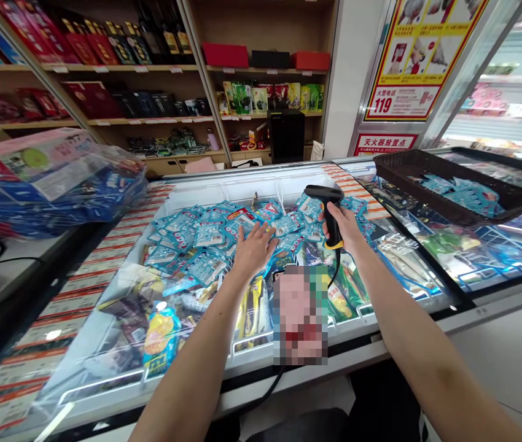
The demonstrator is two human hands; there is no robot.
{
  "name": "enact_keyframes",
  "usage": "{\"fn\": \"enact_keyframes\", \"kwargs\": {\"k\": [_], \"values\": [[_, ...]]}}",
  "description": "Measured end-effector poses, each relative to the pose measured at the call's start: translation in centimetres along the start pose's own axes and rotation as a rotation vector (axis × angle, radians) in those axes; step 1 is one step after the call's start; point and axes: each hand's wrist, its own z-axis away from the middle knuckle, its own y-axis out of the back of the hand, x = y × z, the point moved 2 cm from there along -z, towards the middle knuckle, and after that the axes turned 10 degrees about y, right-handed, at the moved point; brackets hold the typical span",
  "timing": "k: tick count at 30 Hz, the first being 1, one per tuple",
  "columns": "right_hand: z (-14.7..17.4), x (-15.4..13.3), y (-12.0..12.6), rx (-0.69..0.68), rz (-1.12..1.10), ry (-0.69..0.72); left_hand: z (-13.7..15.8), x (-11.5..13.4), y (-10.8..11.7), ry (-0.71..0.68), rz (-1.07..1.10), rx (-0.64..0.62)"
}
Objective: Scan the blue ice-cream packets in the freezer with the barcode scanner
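My right hand point(347, 228) is wrapped round the handle of a black and yellow barcode scanner point(323, 193), held above the packets with its head pointing left. A cable hangs down from its grip. My left hand point(254, 250) lies with fingers spread on a heap of small blue packets point(208, 234), and nothing is gripped in it. One packet with a red label point(241, 215) lies just beyond its fingertips. The heap rests on the glass top of a chest freezer point(210, 191). Nearer to me, a blurred-out flat object point(300, 316) lies at the freezer's front edge.
On the right stands a dark brown basket point(510, 205) with more blue packets point(470, 193) in it. Plastic-wrapped boxes point(53, 178) are stacked at the left. Price labels point(77, 304) line the freezer's left side. Shelves point(270, 73) of goods stand behind.
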Motion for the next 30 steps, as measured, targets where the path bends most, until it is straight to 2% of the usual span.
{"fn": "enact_keyframes", "kwargs": {"k": [4, 11, 16, 19, 26, 30], "values": [[0.1, 0.1, -0.2, -0.021, -0.021, 0.008, -0.2, 0.2, 0.0, -0.023, 0.066, 0.006], [-0.3, 1.0, -0.4, -0.028, 0.013, -0.008, -1.4, 0.4, -0.5, 0.078, 0.159, 0.102], [-0.3, 1.0, -0.6, -0.019, 0.029, -0.011, -1.9, 0.2, -0.8, 0.068, 0.229, 0.095], [0.0, 0.6, -0.7, -0.034, 0.034, -0.013, -2.1, -0.1, -0.6, 0.088, 0.302, 0.139], [0.5, -0.3, -1.0, -0.039, 0.046, -0.009, -2.2, -1.3, -0.6, 0.195, 0.619, 0.272], [0.5, -0.5, -1.0, -0.060, 0.041, -0.014, -2.2, -2.6, -1.1, 0.359, 0.987, 0.369]]}}
